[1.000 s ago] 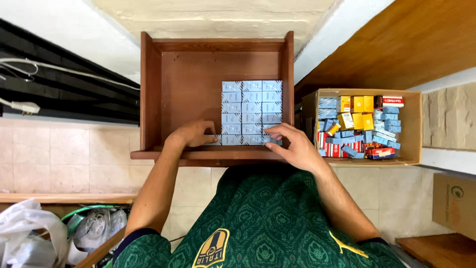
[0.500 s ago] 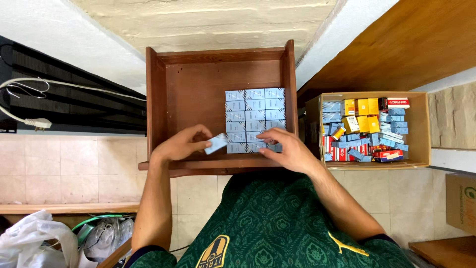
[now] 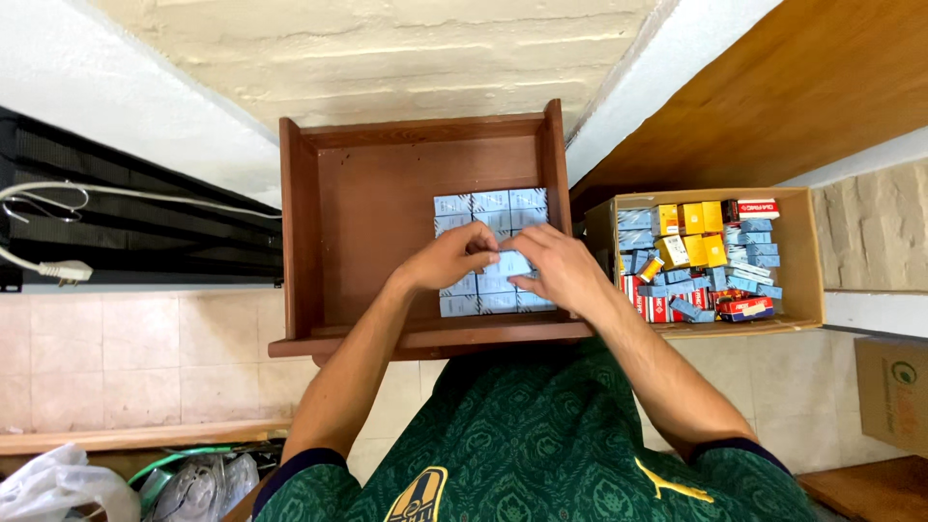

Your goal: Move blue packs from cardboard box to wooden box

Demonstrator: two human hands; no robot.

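While both hands' fingers [image 3: 483,244] pinch one pale-blue box [image 3: 510,263], wooden drawer [image 3: 367,222] — blue stack [image 3: 491,205], cardboard carton [image 3: 802,253] — mixed packs.

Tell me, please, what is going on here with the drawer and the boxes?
A person in a green patterned shirt has both hands in a brown wooden drawer. The left hand and right hand hold a small light-blue box over rows of like boxes. A cardboard carton of mixed small boxes stands to the right.

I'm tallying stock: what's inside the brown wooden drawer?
The brown wooden drawer holds rows of small pale-blue boxes at its right side. The left hand and right hand cover several.
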